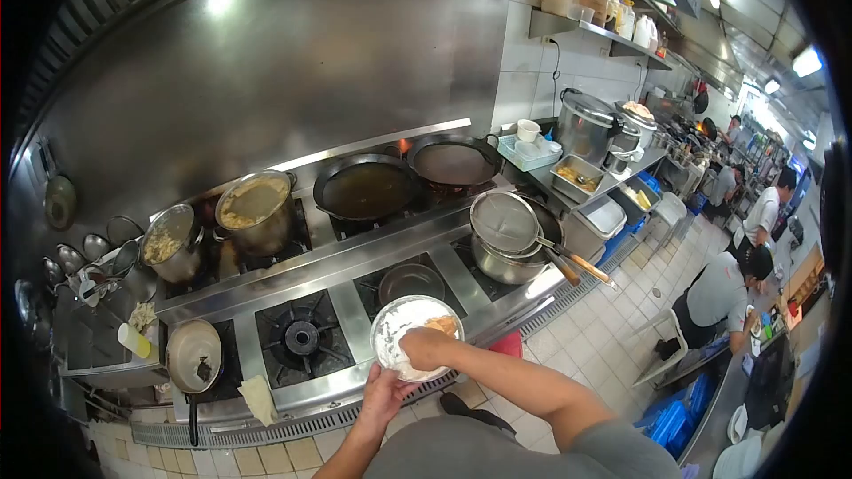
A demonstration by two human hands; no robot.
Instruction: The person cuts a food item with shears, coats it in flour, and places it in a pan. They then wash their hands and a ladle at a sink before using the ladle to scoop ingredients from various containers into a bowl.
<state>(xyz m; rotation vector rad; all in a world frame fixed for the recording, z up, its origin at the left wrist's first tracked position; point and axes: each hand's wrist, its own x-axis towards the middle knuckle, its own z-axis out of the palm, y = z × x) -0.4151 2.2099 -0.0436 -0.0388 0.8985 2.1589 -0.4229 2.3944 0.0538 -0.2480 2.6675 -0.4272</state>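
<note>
A round metal bowl (380, 324) of white powder (390, 326) is in front of me, close to the stove's front edge. My left hand (383, 395) grips the bowl's near left rim from outside. My right hand (426, 349) reaches into the bowl with curled fingers down in the powder; its fingertips and anything in them are hidden. An orange-brown piece of food (441, 325) lies at the bowl's far right side, next to the right hand. Just behind the bowl, a dark round pan (412, 282) sits on a burner.
Two wide woks of dark liquid (366, 188) and two tall pots (256, 211) stand on the back burners. To the right, a strainer (504, 222) rests over a pot, its handles jutting out. A handled pan (194, 357) and a cloth (258, 401) are left. Several people (714, 293) work far right.
</note>
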